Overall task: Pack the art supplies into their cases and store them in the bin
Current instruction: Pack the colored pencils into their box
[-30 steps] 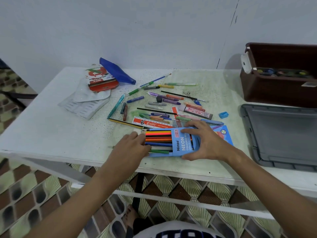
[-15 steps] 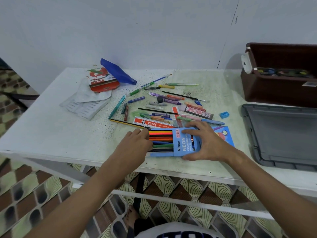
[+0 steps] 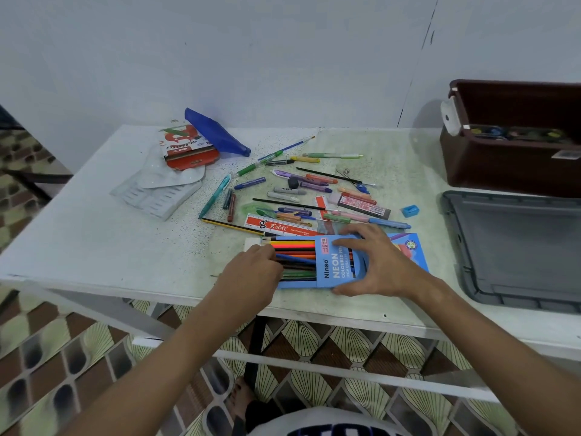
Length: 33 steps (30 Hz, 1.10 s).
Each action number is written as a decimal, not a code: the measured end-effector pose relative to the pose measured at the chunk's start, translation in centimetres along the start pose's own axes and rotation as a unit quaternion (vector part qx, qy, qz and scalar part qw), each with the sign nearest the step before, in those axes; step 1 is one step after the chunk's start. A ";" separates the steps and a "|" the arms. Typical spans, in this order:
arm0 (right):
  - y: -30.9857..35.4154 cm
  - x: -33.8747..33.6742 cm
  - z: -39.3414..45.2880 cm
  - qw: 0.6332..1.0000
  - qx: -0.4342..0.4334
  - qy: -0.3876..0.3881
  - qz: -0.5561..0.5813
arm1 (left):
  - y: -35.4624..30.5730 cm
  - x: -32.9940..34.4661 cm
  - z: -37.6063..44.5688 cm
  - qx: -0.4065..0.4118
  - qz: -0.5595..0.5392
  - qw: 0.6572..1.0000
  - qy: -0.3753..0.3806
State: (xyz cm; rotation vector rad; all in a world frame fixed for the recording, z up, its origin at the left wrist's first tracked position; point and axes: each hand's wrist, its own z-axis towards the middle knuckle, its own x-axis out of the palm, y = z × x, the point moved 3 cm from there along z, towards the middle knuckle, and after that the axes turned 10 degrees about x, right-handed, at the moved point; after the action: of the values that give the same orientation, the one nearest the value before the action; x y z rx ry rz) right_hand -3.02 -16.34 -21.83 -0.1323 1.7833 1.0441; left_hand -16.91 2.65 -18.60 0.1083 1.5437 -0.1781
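A blue coloured-pencil box point(image 3: 336, 267) lies near the table's front edge, and the coloured pencils point(image 3: 295, 258) stick out of its left end. My right hand point(image 3: 374, 262) grips the box from above, thumb at its near edge and fingers across its top. My left hand point(image 3: 251, 272) presses against the pencils' left ends. Behind the box lies a scatter of loose pens, crayons and brushes point(image 3: 301, 190), with a red ruler point(image 3: 279, 226) among them. The brown bin point(image 3: 503, 171) stands at the back right with some supplies inside.
A grey bin lid point(image 3: 515, 247) lies flat at the right. At the back left sit a red oil-pastel box point(image 3: 185, 149), a blue pouch point(image 3: 217, 133) and a clear plastic tray point(image 3: 157, 193). A blue sharpener point(image 3: 409, 210) lies by the lid.
My left hand has moved right against the pencil ends, and the pencils have slid further into the box. My right hand has stayed on the box.
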 end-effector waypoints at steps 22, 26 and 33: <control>-0.4 0.1 -0.4 0.999 0.005 -0.041 0.008 | -1.7 3.8 -2.2 -0.023 -0.061 0.997 0.048; -0.3 0.0 -0.5 0.999 0.006 -0.043 0.009 | -1.4 3.7 -1.9 -0.004 -0.096 0.995 0.021; -0.2 -0.1 -0.5 0.999 0.008 -0.042 0.008 | -1.8 4.3 -2.1 0.003 -0.053 0.998 0.016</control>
State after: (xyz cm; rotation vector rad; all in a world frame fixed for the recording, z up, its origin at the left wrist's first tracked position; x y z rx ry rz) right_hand -3.26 -16.84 -21.81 -0.0632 1.7199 1.0312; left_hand -19.27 1.07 -22.83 0.0338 1.5821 -0.2668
